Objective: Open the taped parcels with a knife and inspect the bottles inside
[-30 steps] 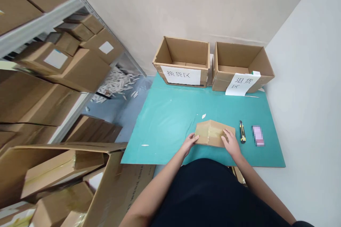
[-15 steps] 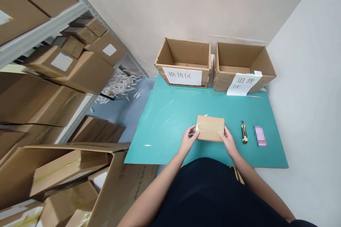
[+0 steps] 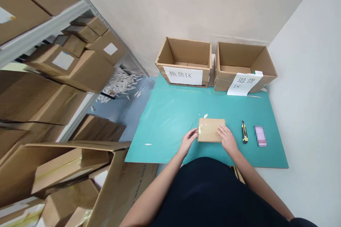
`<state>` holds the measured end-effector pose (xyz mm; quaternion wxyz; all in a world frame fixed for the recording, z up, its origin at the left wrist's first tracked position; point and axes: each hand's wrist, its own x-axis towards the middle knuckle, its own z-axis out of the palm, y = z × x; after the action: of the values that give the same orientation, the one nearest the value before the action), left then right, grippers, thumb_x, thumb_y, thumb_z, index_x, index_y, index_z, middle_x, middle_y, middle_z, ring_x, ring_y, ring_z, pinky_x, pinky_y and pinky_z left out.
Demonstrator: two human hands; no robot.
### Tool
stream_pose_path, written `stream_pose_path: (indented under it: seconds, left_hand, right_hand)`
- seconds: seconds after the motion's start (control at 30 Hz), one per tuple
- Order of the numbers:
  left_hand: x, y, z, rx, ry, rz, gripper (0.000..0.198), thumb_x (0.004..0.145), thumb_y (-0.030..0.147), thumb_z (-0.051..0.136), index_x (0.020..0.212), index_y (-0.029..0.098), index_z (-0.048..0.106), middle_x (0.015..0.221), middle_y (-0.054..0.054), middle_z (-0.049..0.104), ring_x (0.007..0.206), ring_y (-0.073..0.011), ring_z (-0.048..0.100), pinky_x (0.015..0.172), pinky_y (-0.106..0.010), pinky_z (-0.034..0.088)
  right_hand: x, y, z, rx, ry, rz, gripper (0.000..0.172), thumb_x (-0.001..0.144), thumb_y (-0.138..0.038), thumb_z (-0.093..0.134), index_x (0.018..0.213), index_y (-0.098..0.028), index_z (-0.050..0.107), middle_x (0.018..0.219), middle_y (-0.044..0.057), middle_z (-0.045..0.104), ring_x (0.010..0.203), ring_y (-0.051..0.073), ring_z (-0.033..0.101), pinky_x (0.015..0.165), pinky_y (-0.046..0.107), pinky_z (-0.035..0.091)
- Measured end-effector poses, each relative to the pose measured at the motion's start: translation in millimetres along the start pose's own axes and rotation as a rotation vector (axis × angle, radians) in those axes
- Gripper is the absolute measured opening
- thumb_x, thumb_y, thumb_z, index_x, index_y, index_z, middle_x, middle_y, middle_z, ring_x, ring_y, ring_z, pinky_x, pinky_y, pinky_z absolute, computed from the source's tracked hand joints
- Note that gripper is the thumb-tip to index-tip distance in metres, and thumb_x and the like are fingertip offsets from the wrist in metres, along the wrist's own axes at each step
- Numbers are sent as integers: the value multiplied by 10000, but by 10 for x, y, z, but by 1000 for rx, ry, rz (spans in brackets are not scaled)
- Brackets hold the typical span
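A flat cardboard parcel (image 3: 211, 130) wrapped in clear tape lies on a teal cutting mat (image 3: 165, 127). My left hand (image 3: 188, 141) touches its left edge with the fingertips. My right hand (image 3: 226, 139) rests on the right part of its top, fingers pointing left. To the right of the parcel lies a yellow-and-black utility knife (image 3: 244, 132), apart from both hands. Beyond the knife is a pink item (image 3: 260, 136), pixelated and impossible to identify.
Along the mat's far edge stand two open cardboard boxes (image 3: 183, 62) (image 3: 245, 67) with Chinese paper labels. Metal shelving (image 3: 45, 21) stacked with cartons fills the left side. An open carton (image 3: 117, 184) sits lower left, and white scraps (image 3: 118, 87) lie on the floor.
The parcel has turned from a tilted, raised pose to lying flat on the mat. My right hand has moved from its right edge onto its top.
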<state>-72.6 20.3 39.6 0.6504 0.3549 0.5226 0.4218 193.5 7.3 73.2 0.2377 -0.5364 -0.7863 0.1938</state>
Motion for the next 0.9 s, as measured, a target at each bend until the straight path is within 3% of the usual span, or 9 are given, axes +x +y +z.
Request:
stream_pose_path:
  seconds: [0.13,0.23,0.37,0.47,0.53,0.63,0.8,0.9]
  left_hand:
    - [106,-138,-55,5,0,-83,621,754,574,750,1247,205,668,1265,-117,680,1224,-313,595,1008,-438,499]
    - [218,-312,-91,58,40,-175,663,717,565,797,1257,206,659,1348,-139,637,1277,-332,565,1045,-451,474]
    - [329,-536,-9,38,39,-386,797,675,587,834,1332,200,603,1470,-191,529,1355,-360,501,1079,-473,436]
    - [346,-622,206,-77,-156,-471,771,686,621,812,1309,208,621,1440,-172,567,1349,-355,512,1100,-491,405]
    - [325,-615,365,-134,-260,-391,721,689,598,819,1276,214,649,1389,-140,619,1324,-338,539,1118,-487,386]
    - [271,-502,457,-138,-229,-185,697,719,569,804,1289,200,648,1372,-128,634,1298,-327,556,1111,-467,404]
    - [213,-242,117,144,-63,6,655,720,535,793,1267,200,660,1286,-114,670,1168,-296,629,1017,-441,497]
    - [211,-220,-103,263,29,57,609,726,524,775,1231,197,682,1235,-113,669,1094,-274,654,952,-410,536]
  right_hand:
    - [-52,34,-121,-86,86,66,465,935,-108,381,1285,-196,675,1349,100,662,1316,250,561,1159,523,397]
    - [-143,76,-279,-98,149,209,400,999,-280,393,1253,-187,689,1306,116,687,1271,269,600,1164,525,377]
    - [-268,250,-479,-56,142,571,555,973,-505,432,1364,-158,616,1354,162,648,1275,339,591,1106,538,416]
    - [-317,430,-549,111,135,823,673,929,-616,452,1435,-185,559,1402,151,613,1287,361,580,1070,521,452]
    - [-327,523,-559,246,173,894,695,905,-648,474,1434,-207,565,1417,126,606,1316,346,559,1098,492,438]
    - [-323,579,-533,446,235,911,697,863,-673,535,1397,-230,606,1437,84,594,1355,323,525,1125,447,427]
    - [-273,567,-246,754,268,749,673,833,-637,612,1359,-217,626,1381,84,643,1269,319,597,1077,466,476]
    - [-211,580,69,743,268,704,652,838,-584,606,1350,-180,617,1320,130,676,1204,319,637,1044,498,497]
